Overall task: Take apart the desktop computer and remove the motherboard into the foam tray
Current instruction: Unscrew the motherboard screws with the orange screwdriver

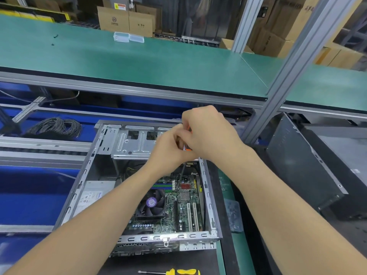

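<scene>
Yellow screwdriver (174,272) spare at near tabletop (210,262) edge. Farther off, left hand (170,147) and right hand (208,133) both gripping orange screwdriver (187,148), upright, probably steadying it on a screw; motherboard (178,203) inside open case (210,195).

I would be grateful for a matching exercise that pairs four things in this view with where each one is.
Things
1. cooler fan
2. coiled cable
3. clear boxes
4. orange-handled tool

Places
A. on the green upper shelf
B. gripped by the right hand above the case
C. on the motherboard inside the open case
D. on the blue surface left of the case

Pairs: 1-C, 2-D, 3-A, 4-B
</scene>
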`<action>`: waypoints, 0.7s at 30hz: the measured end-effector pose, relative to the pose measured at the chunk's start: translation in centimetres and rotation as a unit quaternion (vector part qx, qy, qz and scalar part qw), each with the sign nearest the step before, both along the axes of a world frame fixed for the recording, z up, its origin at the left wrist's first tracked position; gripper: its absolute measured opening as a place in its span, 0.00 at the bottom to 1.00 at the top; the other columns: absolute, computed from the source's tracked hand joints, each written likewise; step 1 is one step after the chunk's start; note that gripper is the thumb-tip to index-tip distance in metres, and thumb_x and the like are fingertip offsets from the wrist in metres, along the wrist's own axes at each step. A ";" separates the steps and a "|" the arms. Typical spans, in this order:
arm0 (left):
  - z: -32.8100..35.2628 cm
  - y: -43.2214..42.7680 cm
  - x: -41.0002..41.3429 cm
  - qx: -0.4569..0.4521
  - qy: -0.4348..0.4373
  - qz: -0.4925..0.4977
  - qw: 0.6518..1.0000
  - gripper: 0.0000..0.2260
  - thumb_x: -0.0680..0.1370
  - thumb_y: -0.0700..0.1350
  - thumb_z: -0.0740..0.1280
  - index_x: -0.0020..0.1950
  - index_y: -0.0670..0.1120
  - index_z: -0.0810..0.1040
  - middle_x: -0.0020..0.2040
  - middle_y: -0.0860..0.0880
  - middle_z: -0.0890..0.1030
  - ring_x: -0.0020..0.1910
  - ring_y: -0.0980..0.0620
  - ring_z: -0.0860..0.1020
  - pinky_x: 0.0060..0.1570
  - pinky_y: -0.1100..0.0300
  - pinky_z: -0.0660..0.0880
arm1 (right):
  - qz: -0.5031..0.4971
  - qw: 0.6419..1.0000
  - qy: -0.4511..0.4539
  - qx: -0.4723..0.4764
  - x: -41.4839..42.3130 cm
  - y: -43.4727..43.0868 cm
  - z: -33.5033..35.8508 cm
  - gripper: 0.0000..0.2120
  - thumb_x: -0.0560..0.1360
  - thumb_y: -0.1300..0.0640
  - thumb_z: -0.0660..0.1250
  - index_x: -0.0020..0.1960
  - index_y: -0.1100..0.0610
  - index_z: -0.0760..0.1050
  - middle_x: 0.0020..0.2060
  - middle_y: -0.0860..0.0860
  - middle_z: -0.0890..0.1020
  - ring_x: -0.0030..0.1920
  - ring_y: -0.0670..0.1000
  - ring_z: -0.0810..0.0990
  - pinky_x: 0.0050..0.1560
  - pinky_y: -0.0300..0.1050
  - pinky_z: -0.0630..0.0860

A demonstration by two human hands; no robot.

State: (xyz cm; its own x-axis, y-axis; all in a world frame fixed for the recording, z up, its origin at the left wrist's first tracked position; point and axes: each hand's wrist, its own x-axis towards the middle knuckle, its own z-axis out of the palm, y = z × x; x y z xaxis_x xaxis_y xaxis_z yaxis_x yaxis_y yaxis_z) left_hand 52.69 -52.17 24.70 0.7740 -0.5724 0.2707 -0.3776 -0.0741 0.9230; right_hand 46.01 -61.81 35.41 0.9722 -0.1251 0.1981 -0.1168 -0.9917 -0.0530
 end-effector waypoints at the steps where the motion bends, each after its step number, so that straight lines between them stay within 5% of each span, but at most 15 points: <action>1: 0.0 0.1 0.1 -0.002 0.007 -0.010 1.000 0.13 0.63 0.53 0.74 0.40 0.64 0.73 0.32 0.41 0.70 0.31 0.54 0.65 0.32 0.58 0.60 | 0.021 0.999 0.015 0.024 -0.1 -0.1 0.3 0.03 0.80 0.55 0.66 0.49 0.54 0.76 0.44 0.50 0.77 0.49 0.57 0.79 0.45 0.50 0.76; 5: -0.1 1.2 0.6 -0.025 0.040 -0.107 0.993 0.11 0.70 0.51 0.73 0.45 0.64 0.74 0.32 0.45 0.62 0.32 0.51 0.61 0.32 0.59 0.58 | 0.093 0.988 0.066 0.101 -0.9 -0.7 1.2 0.11 0.77 0.62 0.68 0.56 0.50 0.74 0.47 0.48 0.76 0.49 0.52 0.77 0.49 0.53 0.79; 9: 0.0 2.3 1.0 -0.002 0.026 -0.185 0.982 0.11 0.74 0.51 0.71 0.34 0.61 0.73 0.30 0.56 0.61 0.31 0.55 0.59 0.32 0.65 0.57 | 0.153 0.972 0.107 0.143 -1.3 -1.1 1.8 0.17 0.73 0.63 0.70 0.57 0.47 0.75 0.50 0.47 0.79 0.46 0.49 0.77 0.47 0.54 0.79; 16: -0.4 2.0 1.3 0.021 0.029 -0.148 0.988 0.17 0.67 0.54 0.76 0.28 0.54 0.69 0.27 0.55 0.60 0.27 0.56 0.57 0.28 0.65 0.54 | 0.158 0.963 0.075 0.206 -1.2 -1.2 0.9 0.24 0.67 0.66 0.69 0.58 0.47 0.71 0.47 0.46 0.78 0.40 0.41 0.75 0.34 0.35 0.68; 18: -0.9 1.7 0.9 0.001 0.032 -0.121 0.992 0.15 0.66 0.53 0.74 0.31 0.48 0.71 0.27 0.53 0.63 0.28 0.56 0.58 0.28 0.67 0.56 | 0.149 0.959 0.036 0.239 -1.4 -0.9 0.0 0.24 0.66 0.67 0.68 0.56 0.47 0.71 0.46 0.47 0.78 0.42 0.43 0.75 0.36 0.39 0.68; 21: -1.1 0.8 0.4 0.011 0.026 -0.077 0.997 0.07 0.65 0.52 0.68 0.28 0.56 0.73 0.24 0.58 0.67 0.26 0.60 0.62 0.27 0.72 0.59 | 0.130 0.950 -0.038 0.281 -1.7 -0.5 -1.6 0.16 0.70 0.60 0.73 0.51 0.46 0.71 0.46 0.48 0.76 0.45 0.49 0.75 0.41 0.42 0.69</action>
State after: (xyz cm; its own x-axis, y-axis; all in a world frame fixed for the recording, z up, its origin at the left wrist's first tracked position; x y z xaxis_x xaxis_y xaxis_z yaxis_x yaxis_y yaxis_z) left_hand 53.13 -51.39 23.61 0.6899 -0.6899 0.2192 -0.3377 -0.0388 0.9405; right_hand 44.30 -62.30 33.80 0.9703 0.0106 0.2417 0.1533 -0.7996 -0.5806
